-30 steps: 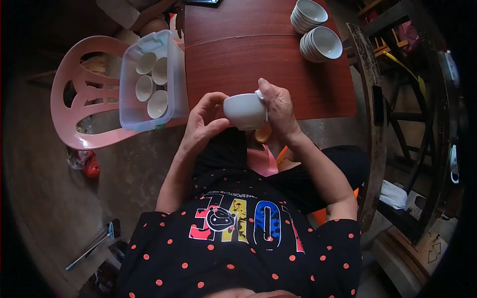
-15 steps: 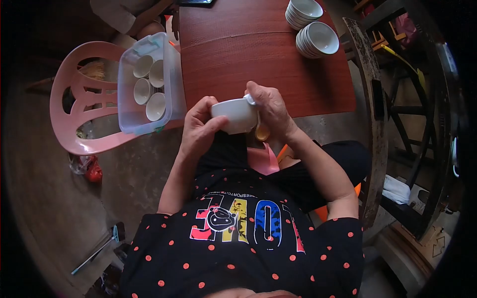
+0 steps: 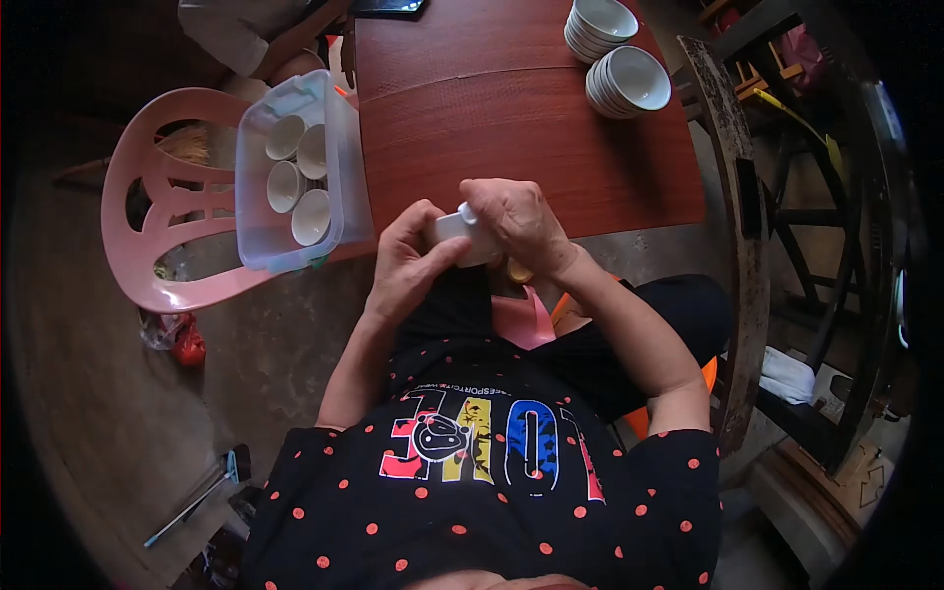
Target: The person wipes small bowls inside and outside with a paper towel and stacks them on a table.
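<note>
My left hand (image 3: 405,258) is closed around a white bowl (image 3: 476,250), its thumb lying along the outside. The bowl is held above my lap, near the table's front edge. My right hand (image 3: 521,221) is closed over the bowl's right side. Its fingers pinch a small white cloth-like piece (image 3: 467,212) against the rim. The rest of that piece is hidden by the hand. A yellowish thing (image 3: 518,271) shows just below my right hand; I cannot tell whether it belongs to the white piece. My hands cover much of the bowl.
Two stacks of white bowls (image 3: 629,81) stand at the far right of the red-brown table (image 3: 492,118). To the left, a clear plastic bin (image 3: 337,167) with several bowls sits on a pink chair (image 3: 123,216). Another person's arm (image 3: 305,29) shows at the top left.
My right hand has moved left across the bowl, taking the white piece along the rim and covering more of the bowl. The left hand keeps its hold.
</note>
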`<state>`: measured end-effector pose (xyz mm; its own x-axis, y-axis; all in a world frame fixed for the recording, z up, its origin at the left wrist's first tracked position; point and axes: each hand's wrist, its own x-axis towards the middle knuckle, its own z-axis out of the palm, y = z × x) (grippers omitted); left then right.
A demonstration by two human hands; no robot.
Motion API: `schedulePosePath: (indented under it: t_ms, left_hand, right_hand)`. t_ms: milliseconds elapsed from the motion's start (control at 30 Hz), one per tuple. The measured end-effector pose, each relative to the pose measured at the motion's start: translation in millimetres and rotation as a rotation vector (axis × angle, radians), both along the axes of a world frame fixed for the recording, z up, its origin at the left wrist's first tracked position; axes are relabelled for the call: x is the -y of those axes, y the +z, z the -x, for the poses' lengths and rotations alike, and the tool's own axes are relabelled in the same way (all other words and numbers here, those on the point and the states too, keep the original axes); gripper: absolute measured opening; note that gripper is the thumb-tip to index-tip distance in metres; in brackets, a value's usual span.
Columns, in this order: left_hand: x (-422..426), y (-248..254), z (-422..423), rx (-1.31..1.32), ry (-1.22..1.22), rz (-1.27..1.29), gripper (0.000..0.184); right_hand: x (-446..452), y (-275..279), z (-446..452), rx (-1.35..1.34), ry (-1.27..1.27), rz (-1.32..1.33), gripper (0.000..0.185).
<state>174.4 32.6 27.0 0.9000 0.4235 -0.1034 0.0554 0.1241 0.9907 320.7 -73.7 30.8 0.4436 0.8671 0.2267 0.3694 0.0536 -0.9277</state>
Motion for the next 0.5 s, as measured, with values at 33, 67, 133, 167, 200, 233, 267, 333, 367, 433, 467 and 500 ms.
schedulePosePath:
  t_ms: [33,67,133,167,200,233,267,333,367,433,467,500]
  left_hand:
    - [-1,0,-1,0.119,0.039,0.186,0.015]
    - [-2,0,-1,0.236,0.079,0.370,0.015]
    - [2,4,-7,0.308,0.163,0.506,0.016]
    - [2,3,-7,0.328,0.187,0.579,0.016]
    - [2,1,-7,0.347,0.212,0.654,0.017]
    - [1,-4,-5,0.343,0.214,0.655,0.017]
    - [-1,-10,-3,0.293,0.120,0.530,0.016]
    - [-5,-8,4,0.043,-0.043,0.161,0.014]
    - [-1,-6,2,0.001,-0.042,-0.054,0.013]
    - [4,-5,-2,-0.054,-0.021,-0.251,0.012]
    - [1,-7,-1,-0.027,-0.005,-0.093,0.012]
    - [-2,-11,-1,-0.002,0.009,0.066,0.012]
  right_hand:
    - [0,-7,-1,-0.305,0.024,-0.033,0.037]
    - [0,-15,-2,-0.612,0.049,-0.067,0.044]
    - [-1,-10,1,-0.777,0.090,-0.105,0.044]
    - [-3,-13,3,-0.818,0.043,-0.133,0.044]
    - [-4,-15,5,-0.860,-0.006,-0.159,0.044]
    - [-3,-16,3,-0.864,-0.007,-0.157,0.044]
    - [-2,-16,-3,-0.642,-0.033,-0.040,0.040]
    - [-2,-7,-3,0.050,-0.016,0.030,0.030]
    - [-3,0,-1,0.521,0.027,-0.021,0.024]
    - [-3,-6,1,0.880,0.090,-0.035,0.018]
    - [-4,-6,-1,0.577,0.044,-0.043,0.020]
    - [-4,-5,-2,0.273,-0.003,-0.051,0.023]
